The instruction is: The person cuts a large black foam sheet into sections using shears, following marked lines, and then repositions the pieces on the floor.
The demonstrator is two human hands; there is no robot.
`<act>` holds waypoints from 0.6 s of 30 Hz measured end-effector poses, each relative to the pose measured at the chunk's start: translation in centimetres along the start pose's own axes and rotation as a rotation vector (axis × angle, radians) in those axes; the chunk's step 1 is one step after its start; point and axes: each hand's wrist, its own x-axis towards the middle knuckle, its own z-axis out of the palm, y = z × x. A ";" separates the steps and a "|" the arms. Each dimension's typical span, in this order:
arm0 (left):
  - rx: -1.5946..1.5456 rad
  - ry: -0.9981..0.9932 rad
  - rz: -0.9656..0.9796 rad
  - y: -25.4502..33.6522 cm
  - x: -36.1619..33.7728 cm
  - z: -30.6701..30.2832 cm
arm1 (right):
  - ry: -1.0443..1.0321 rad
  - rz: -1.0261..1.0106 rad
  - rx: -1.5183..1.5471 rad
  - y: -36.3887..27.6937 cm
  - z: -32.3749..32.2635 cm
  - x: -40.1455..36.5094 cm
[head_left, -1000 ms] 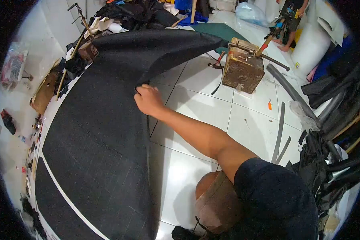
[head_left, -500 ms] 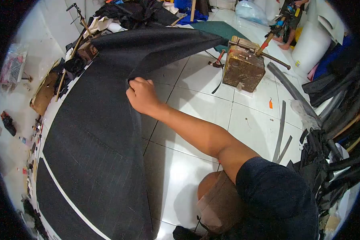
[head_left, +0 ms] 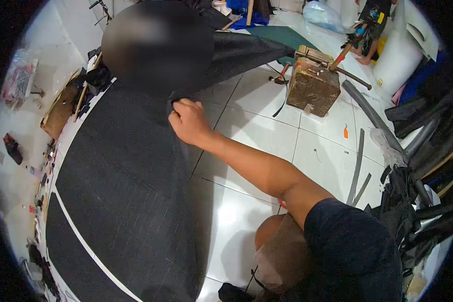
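A large sheet of black fabric (head_left: 121, 166) spreads over the left and middle of the view, its far part lifted in a fold toward the wooden block. My right hand (head_left: 190, 121) is closed on the fabric's right edge, fingers pinched together around it. The arm reaches in from the lower right. A round blurred patch covers the fabric's far upper-left part. My left hand does not show.
On the white tiled floor (head_left: 267, 131) stand a wooden block (head_left: 314, 88) and, beside it, a red-handled hammer (head_left: 282, 75). Grey strips (head_left: 358, 166) and dark rolls lie at right. Another person's bare foot (head_left: 364, 60) shows at top right.
The whole scene has shifted slightly right in view. The blurred patch has appeared over the far fabric. My right hand keeps its grip on the edge.
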 end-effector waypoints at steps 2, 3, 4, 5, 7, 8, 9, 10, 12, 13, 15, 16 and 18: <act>-0.006 0.010 -0.006 -0.3 0.0 -0.1 | 0.001 0.005 -0.001 0.4 -0.1 -1.5; -0.012 0.016 -0.011 -0.6 -0.1 -0.3 | -0.034 0.056 0.041 0.7 -0.4 -2.5; -0.015 0.023 -0.020 -0.8 -0.2 -0.4 | -0.079 0.172 0.054 1.1 -0.6 -3.8; -0.024 0.030 -0.029 -1.1 -0.3 -0.5 | -0.128 0.284 0.065 1.8 -0.7 -5.2; -0.045 0.042 -0.044 -1.7 -0.5 -0.6 | -0.233 0.449 0.043 3.8 -1.3 -8.1; -0.054 0.047 -0.053 -2.1 -0.6 -0.7 | -0.244 0.489 0.011 4.9 -1.9 -9.3; -0.058 0.054 -0.062 -2.4 -0.7 -0.7 | -0.207 0.455 -0.091 6.5 -2.3 -10.6; -0.065 0.060 -0.071 -2.8 -0.7 -0.9 | -0.212 0.458 -0.140 8.5 -3.1 -11.8; -0.086 0.078 -0.086 -3.7 -0.8 -1.3 | -0.229 0.583 -0.221 11.7 -5.2 -13.8; -0.101 0.091 -0.091 -4.1 -0.9 -1.5 | -0.174 0.623 -0.224 13.7 -6.1 -15.4; -0.136 0.109 -0.100 -5.0 -0.8 -1.9 | -0.238 0.725 -0.349 14.5 -9.4 -17.0; -0.174 0.121 -0.104 -5.7 -0.8 -2.1 | -0.247 0.756 -0.486 16.5 -10.1 -18.6; -0.313 0.147 -0.106 -8.3 -0.1 -1.9 | -0.353 0.758 -0.375 21.1 -12.6 -22.4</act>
